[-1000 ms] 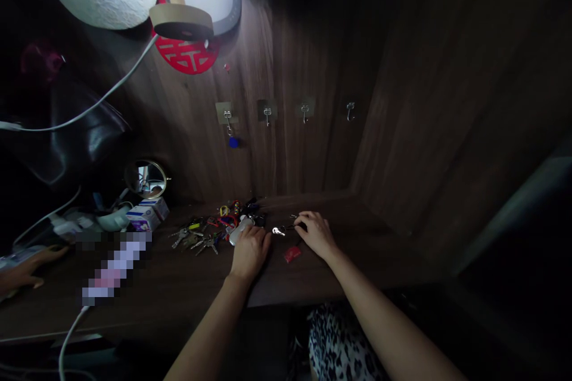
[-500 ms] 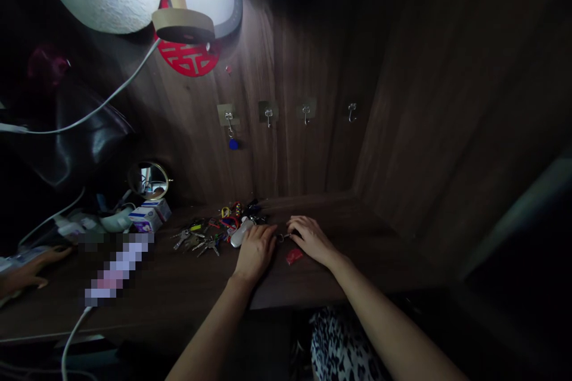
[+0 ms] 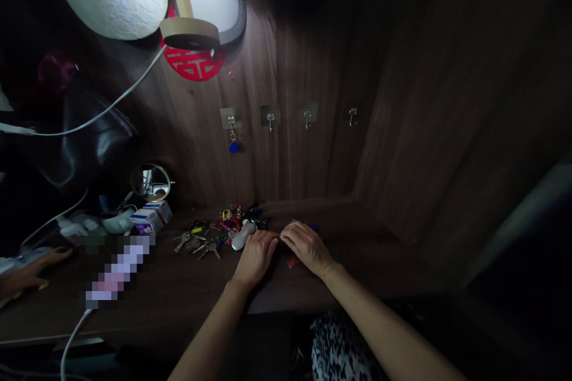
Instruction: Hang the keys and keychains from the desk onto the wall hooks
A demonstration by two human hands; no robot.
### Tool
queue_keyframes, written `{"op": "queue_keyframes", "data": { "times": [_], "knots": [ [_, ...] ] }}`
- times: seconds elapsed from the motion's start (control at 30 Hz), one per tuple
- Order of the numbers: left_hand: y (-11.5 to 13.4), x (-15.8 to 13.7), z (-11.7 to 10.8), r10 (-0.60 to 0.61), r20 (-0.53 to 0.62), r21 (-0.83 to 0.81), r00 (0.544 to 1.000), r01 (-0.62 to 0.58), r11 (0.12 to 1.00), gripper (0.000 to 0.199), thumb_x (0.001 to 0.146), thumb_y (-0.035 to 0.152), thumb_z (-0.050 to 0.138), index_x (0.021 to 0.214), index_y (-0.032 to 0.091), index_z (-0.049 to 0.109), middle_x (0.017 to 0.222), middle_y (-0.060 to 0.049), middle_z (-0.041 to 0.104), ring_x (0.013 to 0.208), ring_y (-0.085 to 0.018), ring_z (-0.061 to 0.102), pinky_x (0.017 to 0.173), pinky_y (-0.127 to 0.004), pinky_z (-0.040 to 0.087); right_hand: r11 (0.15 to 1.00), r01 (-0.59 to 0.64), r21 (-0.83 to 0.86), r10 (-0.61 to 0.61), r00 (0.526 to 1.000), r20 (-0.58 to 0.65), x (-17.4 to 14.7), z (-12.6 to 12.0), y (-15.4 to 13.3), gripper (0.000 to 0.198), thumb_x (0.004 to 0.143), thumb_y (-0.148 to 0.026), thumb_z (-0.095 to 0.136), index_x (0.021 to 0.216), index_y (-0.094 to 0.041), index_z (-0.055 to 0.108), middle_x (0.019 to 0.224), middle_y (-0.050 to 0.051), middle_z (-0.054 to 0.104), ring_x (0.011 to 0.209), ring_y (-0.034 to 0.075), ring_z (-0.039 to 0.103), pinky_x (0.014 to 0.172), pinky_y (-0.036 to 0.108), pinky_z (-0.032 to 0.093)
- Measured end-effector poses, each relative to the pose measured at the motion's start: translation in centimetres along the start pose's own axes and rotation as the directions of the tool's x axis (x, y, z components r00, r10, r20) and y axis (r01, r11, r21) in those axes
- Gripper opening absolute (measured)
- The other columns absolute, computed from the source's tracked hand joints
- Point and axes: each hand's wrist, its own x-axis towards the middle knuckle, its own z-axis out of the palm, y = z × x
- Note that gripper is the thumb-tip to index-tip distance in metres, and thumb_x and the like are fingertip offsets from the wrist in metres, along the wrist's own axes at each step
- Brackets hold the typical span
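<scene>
On the dark wooden shelf, my left hand [image 3: 257, 255] and my right hand [image 3: 308, 247] meet at the fingertips, both closed. A small shiny metal key ring [image 3: 281, 237] is pinched between them, mostly covered by the fingers. Under my right hand's thumb side lies a small red item [image 3: 292, 261], partly hidden. A bit of something blue [image 3: 314, 227] shows just past my right knuckles. Left of my left hand spreads a heap of keys [image 3: 208, 242] with colourful tags. A silver-grey oval piece [image 3: 243, 236] from that heap lies beside my left fingers.
Metal hooks [image 3: 270, 121] line the back wall, one carrying a blue round tag [image 3: 233, 147]. Small boxes [image 3: 149, 219] and a round mirror [image 3: 154, 183] stand at left. Another person's hand [image 3: 42, 268] rests at the far left. A lamp [image 3: 190, 33] hangs above.
My right hand has moved in to my left, and its fingers now cover most of the key ring that showed between the hands. A blue bit has appeared beyond my right hand.
</scene>
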Motion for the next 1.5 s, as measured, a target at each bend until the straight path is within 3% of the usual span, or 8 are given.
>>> {"op": "queue_keyframes", "data": {
  "times": [0.13, 0.3, 0.43, 0.53, 0.6, 0.77, 1.0, 1.5],
  "knots": [
    [-0.1, 0.0, -0.1, -0.028, 0.001, -0.153, 1.0, 0.028, 0.988, 0.025, 0.092, 0.031, 0.036, 0.098, 0.021, 0.058, 0.093, -0.004, 0.065, 0.09, -0.019, 0.056, 0.081, -0.033, 0.041, 0.998, 0.062, -0.031, -0.065, 0.992, -0.112, 0.1, -0.1, -0.2, 0.013, 0.09, -0.018, 0.044, 0.09, -0.022, 0.057, 0.085, 0.004, 0.063, 0.084, 0.017, 0.056, 0.084, 0.034, 0.045],
    [-0.9, 0.1, 0.3, -0.18, -0.048, -0.407, 0.983, 0.145, 0.902, 0.018, 0.081, 0.037, 0.054, 0.083, 0.021, 0.062, 0.081, -0.002, 0.066, 0.078, -0.017, 0.058, 0.073, -0.028, 0.043, 0.998, -0.06, 0.017, 0.062, 0.981, -0.185, 0.2, -0.2, 0.0, 0.013, 0.089, -0.017, 0.043, 0.091, -0.023, 0.054, 0.082, 0.004, 0.061, 0.08, 0.017, 0.056, 0.075, 0.031, 0.046],
    [-1.9, 0.3, 0.4, -0.417, -0.122, -0.674, 0.901, 0.234, 0.701, 0.024, 0.07, 0.043, 0.064, 0.07, 0.019, 0.06, 0.068, 0.001, 0.063, 0.067, -0.014, 0.057, 0.066, -0.025, 0.043, 0.968, -0.247, 0.045, 0.25, 0.942, -0.224, -0.1, 0.6, 1.3, 0.015, 0.088, -0.014, 0.04, 0.087, -0.022, 0.053, 0.082, 0.003, 0.06, 0.08, 0.018, 0.055, 0.074, 0.031, 0.043],
    [-2.6, 1.0, -0.5, -0.556, -0.133, -0.825, 0.821, 0.22, 0.521, 0.028, 0.064, 0.044, 0.068, 0.069, 0.018, 0.058, 0.064, 0.003, 0.06, 0.06, -0.011, 0.054, 0.061, -0.022, 0.041, 0.925, -0.377, 0.036, 0.376, 0.905, -0.198, -0.3, 1.4, 2.4, 0.016, 0.084, -0.012, 0.042, 0.081, -0.022, 0.053, 0.081, 0.003, 0.06, 0.082, 0.019, 0.053, 0.073, 0.03, 0.041],
    [-3.1, 1.9, -1.7, -0.609, -0.155, -0.86, 0.778, 0.197, 0.47, 0.031, 0.062, 0.045, 0.07, 0.069, 0.017, 0.059, 0.064, 0.003, 0.06, 0.06, -0.01, 0.053, 0.06, -0.021, 0.04, 0.896, -0.445, 0.021, 0.441, 0.879, -0.181, -0.4, 1.8, 3.0, 0.016, 0.081, -0.011, 0.043, 0.078, -0.022, 0.054, 0.081, 0.003, 0.06, 0.082, 0.019, 0.052, 0.074, 0.03, 0.04],
    [-3.8, 4.8, -5.7, -0.616, -0.165, -0.882, 0.77, 0.165, 0.442, 0.034, 0.059, 0.047, 0.072, 0.071, 0.018, 0.06, 0.067, 0.002, 0.063, 0.059, -0.01, 0.054, 0.058, -0.021, 0.041, 0.832, -0.555, 0.007, 0.55, 0.822, -0.145, -0.7, 2.3, 3.8, 0.015, 0.078, -0.012, 0.045, 0.074, -0.022, 0.056, 0.081, 0.003, 0.061, 0.083, 0.019, 0.053, 0.074, 0.03, 0.038],
    [-5.4, 9.0, -9.8, -0.58, -0.31, -0.848, 0.753, 0.057, 0.527, 0.035, 0.052, 0.045, 0.075, 0.067, 0.017, 0.059, 0.064, 0.004, 0.06, 0.059, -0.008, 0.052, 0.06, -0.021, 0.04, 0.822, -0.569, 0.018, 0.567, 0.816, -0.109, -0.8, 2.7, 4.3, 0.016, 0.079, -0.015, 0.045, 0.073, -0.022, 0.058, 0.081, 0.003, 0.062, 0.082, 0.019, 0.055, 0.073, 0.03, 0.038],
    [-7.9, 16.6, -12.0, -0.556, -0.448, -0.757, 0.7, 0.034, 0.653, 0.031, 0.056, 0.043, 0.072, 0.067, 0.016, 0.061, 0.059, 0.003, 0.06, 0.055, -0.009, 0.051, 0.057, -0.022, 0.039, 0.804, -0.59, 0.078, 0.595, 0.796, -0.111, -0.8, 2.9, 4.8, 0.017, 0.077, -0.018, 0.044, 0.071, -0.023, 0.058, 0.078, 0.002, 0.061, 0.081, 0.019, 0.056, 0.074, 0.03, 0.039]
  ]
}}
